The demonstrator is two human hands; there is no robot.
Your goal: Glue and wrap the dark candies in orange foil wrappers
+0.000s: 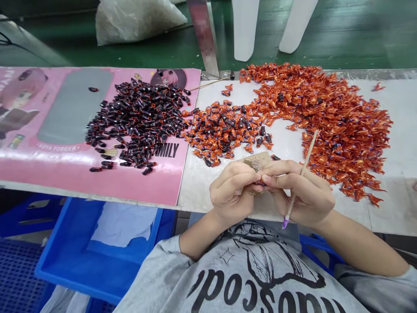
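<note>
My left hand [233, 191] and my right hand [301, 193] meet over the table's front edge, thumbs and fingertips pinched together. Between them is a small dark-and-orange piece [260, 183], mostly hidden by the fingers. Across the fingers of my right hand lies a thin wooden stick [304, 167] with a purple lower tip. Just behind the fingertips sits a tan block [259, 161] with a dark, speckled patch. A mixed heap of small orange and black pieces [221, 130] lies beyond my left hand.
A large heap of orange pieces [339, 117] spreads at the right. Shiny black pieces [140, 121] cover part of a pink printed sheet [156, 187] at the left. Another thin stick [208, 84] lies at the back. Below the table stands a blue bin [87, 269] with white cloth.
</note>
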